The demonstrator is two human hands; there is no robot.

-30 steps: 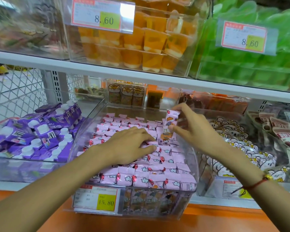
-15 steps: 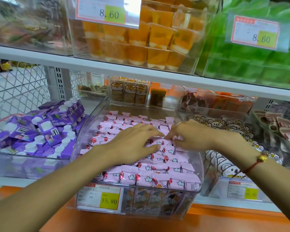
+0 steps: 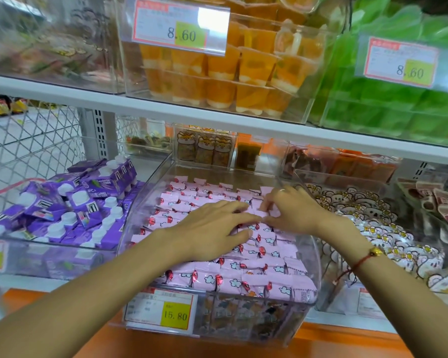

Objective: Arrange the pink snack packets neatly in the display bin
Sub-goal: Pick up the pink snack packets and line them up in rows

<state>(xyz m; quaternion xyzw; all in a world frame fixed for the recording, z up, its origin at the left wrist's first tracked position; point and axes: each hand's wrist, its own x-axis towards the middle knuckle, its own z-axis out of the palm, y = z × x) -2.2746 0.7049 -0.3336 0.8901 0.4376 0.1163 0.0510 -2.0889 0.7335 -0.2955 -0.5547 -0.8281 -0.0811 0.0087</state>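
A clear plastic display bin (image 3: 317, 254) on the lower shelf holds several rows of pink snack packets (image 3: 246, 280) with white flowers and red marks. My left hand (image 3: 212, 233) lies flat on the packets in the middle of the bin, fingers straight and pointing right. My right hand (image 3: 292, 210) is just right of it, over the back right rows, and its curled fingertips pinch the edge of one pink packet (image 3: 269, 211) lying among the others. The packets under both hands are hidden.
A bin of purple cartons (image 3: 70, 205) stands to the left, a bin of white cartoon-print packets (image 3: 373, 228) to the right. A yellow 15.80 price tag (image 3: 163, 311) hangs on the bin's front. The white upper shelf (image 3: 217, 115) with orange jelly cups (image 3: 225, 71) overhangs closely.
My right hand has brought down the packet it held upright and laid it into the back right rows. My left hand stayed flat on the packets.
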